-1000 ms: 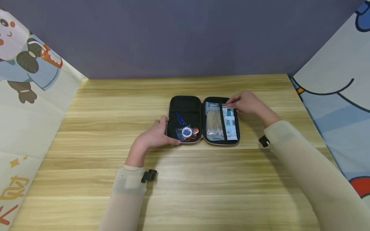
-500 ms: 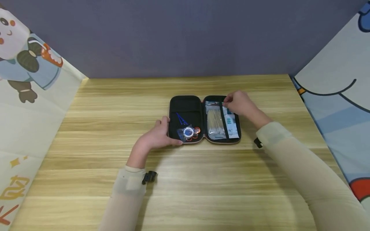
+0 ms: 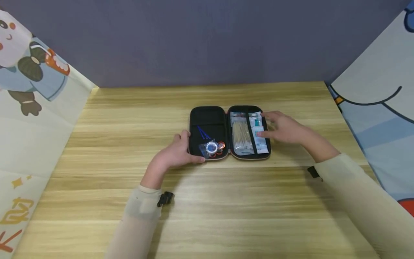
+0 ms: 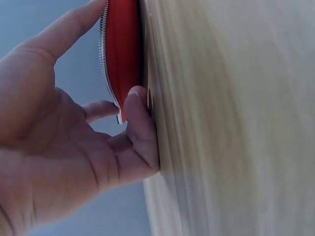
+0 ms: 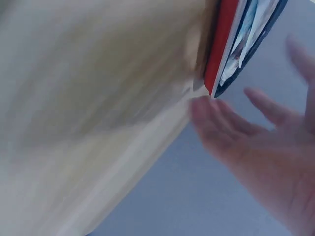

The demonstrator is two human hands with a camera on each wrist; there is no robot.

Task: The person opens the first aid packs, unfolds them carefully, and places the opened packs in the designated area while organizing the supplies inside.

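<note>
A small zippered case (image 3: 208, 117), black inside and red outside, lies unfolded on the wooden table. My left hand (image 3: 176, 151) holds its left half, thumb at the front edge and fingers along the left side; the red shell (image 4: 124, 44) shows in the left wrist view. My right hand (image 3: 286, 127) is beside the right half, fingers spread and loose, holding nothing. Under a black strap (image 3: 251, 135) there lie a bag of cotton swabs (image 3: 242, 136) and white-and-teal packets (image 3: 258, 138). The left half bears blue tweezers (image 3: 203, 132) and a bagged round item (image 3: 211, 147) with a blue face.
The wooden table (image 3: 207, 208) runs back to a dark grey-blue wall panel (image 3: 207, 43). Cartoon-printed panels stand at the left (image 3: 29, 136) and right (image 3: 372, 126). Small orange rings (image 3: 221, 145) lie beside the round item.
My right hand has let go at the top of the strap and drawn back to the right, its fingers opening. My left hand stays at the case, which has barely shifted.
</note>
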